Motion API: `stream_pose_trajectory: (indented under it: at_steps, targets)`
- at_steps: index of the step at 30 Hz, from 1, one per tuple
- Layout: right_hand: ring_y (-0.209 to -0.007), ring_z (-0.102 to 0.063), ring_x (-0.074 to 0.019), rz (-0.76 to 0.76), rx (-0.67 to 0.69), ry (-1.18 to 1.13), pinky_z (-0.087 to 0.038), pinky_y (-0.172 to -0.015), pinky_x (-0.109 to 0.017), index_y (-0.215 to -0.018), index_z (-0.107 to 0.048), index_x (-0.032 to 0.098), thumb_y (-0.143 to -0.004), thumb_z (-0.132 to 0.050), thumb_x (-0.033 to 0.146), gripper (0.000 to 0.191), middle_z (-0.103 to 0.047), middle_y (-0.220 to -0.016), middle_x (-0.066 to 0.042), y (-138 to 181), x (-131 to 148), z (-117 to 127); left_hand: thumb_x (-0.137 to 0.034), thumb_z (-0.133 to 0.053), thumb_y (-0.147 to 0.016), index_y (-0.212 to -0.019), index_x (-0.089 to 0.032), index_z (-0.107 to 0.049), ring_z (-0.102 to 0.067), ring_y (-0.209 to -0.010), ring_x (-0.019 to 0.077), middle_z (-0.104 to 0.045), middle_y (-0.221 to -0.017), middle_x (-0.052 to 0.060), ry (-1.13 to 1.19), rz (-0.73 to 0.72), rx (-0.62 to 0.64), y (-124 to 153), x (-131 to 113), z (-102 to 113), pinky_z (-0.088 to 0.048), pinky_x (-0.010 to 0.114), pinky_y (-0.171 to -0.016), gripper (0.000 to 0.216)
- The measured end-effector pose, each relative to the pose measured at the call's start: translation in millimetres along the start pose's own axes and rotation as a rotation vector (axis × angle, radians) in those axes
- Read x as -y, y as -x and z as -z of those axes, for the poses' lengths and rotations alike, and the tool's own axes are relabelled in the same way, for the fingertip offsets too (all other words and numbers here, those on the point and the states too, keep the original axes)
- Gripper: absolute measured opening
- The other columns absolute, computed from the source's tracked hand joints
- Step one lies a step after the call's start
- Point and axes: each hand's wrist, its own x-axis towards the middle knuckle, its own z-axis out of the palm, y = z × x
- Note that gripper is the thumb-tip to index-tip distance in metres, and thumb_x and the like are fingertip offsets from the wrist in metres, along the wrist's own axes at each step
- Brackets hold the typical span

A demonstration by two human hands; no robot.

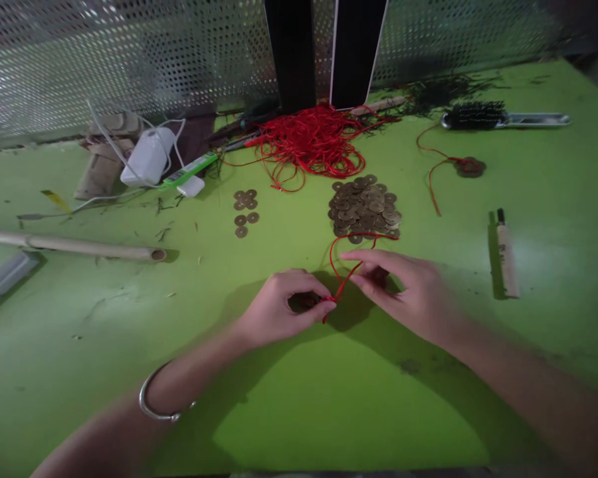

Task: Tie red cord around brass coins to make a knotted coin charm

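Note:
My left hand (284, 307) is closed in a pinch on coins and a red cord (339, 265) near the middle of the green table (299, 398). My right hand (403, 289) pinches the same cord a little to the right, its fingers pointing left. The cord loops up from both hands toward a pile of brass coins (365, 207) just beyond them. A silver bangle (155, 401) circles my left wrist.
A tangle of red cord (313, 141) lies at the back, with several loose coins (245, 211) to its left. A lighter (506, 259), a finished coin knot (468, 166), a brush (483, 116), a white charger (148, 156) and a bamboo stick (80, 247) lie around.

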Motion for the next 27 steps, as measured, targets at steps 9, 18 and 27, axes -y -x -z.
stream_pose_trajectory:
  at_steps: [9,18,27]
  targets:
    - [-0.068,-0.062,-0.0115,0.101,0.090,-0.008,-0.050,-0.063,-0.023,-0.095,-0.064,0.017,-0.086,-0.057,0.015,0.011,-0.068,-0.081,-0.002,4.3,1.0,-5.4,-0.020,-0.060,-0.082,-0.076,-0.014,-0.066,-0.056,-0.064,0.0113,-0.067,-0.071,0.003,-0.017,-0.002,0.025,-1.2,-0.3,0.3,-0.046,0.026,-0.066,0.010]
    - [-0.067,-0.065,-0.0126,0.004,-0.080,-0.037,-0.053,-0.057,-0.023,-0.087,-0.065,0.018,-0.085,-0.057,0.013,0.009,-0.071,-0.079,-0.003,-4.4,-1.8,3.5,-0.024,-0.061,-0.081,-0.078,-0.016,-0.066,-0.058,-0.066,0.0122,-0.068,-0.071,0.001,-0.122,-0.069,0.124,-1.3,1.2,0.7,-0.043,0.030,-0.074,0.010]
    - [-0.067,-0.064,-0.0137,-0.069,-0.141,-0.021,-0.050,-0.053,-0.022,-0.086,-0.065,0.017,-0.085,-0.058,0.016,0.007,-0.071,-0.080,-0.003,-5.9,0.2,2.0,-0.023,-0.061,-0.081,-0.079,-0.017,-0.066,-0.058,-0.067,0.0124,-0.068,-0.072,0.001,-0.153,-0.080,0.131,-1.4,0.7,1.4,-0.043,0.029,-0.073,0.008]
